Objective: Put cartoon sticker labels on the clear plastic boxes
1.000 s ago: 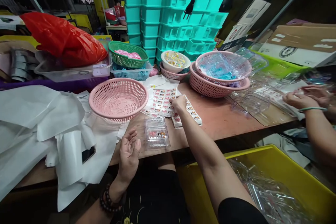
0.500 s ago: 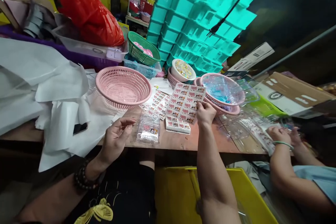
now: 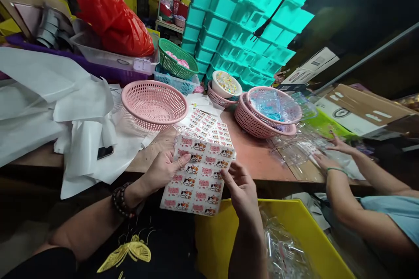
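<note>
A sticker sheet (image 3: 196,178) printed with cats and pink lettering is held over the table's front edge, tilted toward me. My left hand (image 3: 165,168) pinches its left side, thumb on the printed face. At the right side, my right hand (image 3: 240,185) grips it with the thumb in front and fingers behind. Just beyond lie more printed sticker sheets (image 3: 204,122), partly overlapping. The sheet in my hands hides most of the clear plastic box behind it.
An empty pink basket (image 3: 153,104) stands behind my left hand. White backing paper (image 3: 85,109) heaps at the left. Pink baskets (image 3: 258,122) with blue packets sit at the right, near a co-worker's hands (image 3: 334,157). Below is a yellow crate (image 3: 307,226) holding clear plastic.
My right hand has brought the sticker sheet nearer and lower, over the table edge. My left hand, empty before, has taken hold of its left side. The co-worker's hands have moved apart.
</note>
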{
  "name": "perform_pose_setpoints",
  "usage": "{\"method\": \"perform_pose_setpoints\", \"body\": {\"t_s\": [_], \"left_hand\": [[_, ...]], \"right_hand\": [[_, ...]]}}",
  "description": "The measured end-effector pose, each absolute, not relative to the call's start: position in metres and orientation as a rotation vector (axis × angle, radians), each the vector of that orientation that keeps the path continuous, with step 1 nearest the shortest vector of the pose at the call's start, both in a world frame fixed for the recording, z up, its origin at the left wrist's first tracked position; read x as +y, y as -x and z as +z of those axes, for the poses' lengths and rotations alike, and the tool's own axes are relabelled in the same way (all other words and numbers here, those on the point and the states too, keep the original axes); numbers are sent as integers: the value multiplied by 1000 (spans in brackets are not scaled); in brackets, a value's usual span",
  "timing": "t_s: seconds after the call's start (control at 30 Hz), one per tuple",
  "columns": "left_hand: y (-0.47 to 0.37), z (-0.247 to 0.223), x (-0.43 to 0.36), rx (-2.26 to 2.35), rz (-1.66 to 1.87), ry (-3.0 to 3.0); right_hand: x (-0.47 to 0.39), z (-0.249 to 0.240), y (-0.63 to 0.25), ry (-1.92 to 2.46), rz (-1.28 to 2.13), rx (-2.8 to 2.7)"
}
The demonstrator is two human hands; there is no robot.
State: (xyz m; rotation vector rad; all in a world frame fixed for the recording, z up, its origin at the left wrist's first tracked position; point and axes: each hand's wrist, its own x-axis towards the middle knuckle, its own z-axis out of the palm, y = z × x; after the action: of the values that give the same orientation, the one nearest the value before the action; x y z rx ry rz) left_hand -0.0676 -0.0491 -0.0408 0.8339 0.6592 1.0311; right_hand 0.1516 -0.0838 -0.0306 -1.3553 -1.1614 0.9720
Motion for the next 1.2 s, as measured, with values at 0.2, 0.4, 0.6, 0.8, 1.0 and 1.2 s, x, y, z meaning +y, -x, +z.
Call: {"method": "perform_pose_setpoints", "body": {"t_s": [0.2,0.4,0.6,0.8,1.0,1.2], "left_hand": [[76,-47,-60,733,848,-927],[94,-41,-72,1200,1313,-1625],[103,-22,-73,965,912,-2239],[105,-14,-61,965,852,-1995],[101,-11,-57,947,836,-1983],[100,-14,-51,776,849,-1925]], "right_hand": [[-79,-16,-138,1232,1104,-1034],[-89,-21,-124,1229,1326,-987],[-102,-24,-100,1110,1360,-1168],[-92,-18,-116,1077,1487,-1218],[-87,-23,-113,1040,1674,-1144],[-83,-37,-103,1031,1784,-1061]]}}
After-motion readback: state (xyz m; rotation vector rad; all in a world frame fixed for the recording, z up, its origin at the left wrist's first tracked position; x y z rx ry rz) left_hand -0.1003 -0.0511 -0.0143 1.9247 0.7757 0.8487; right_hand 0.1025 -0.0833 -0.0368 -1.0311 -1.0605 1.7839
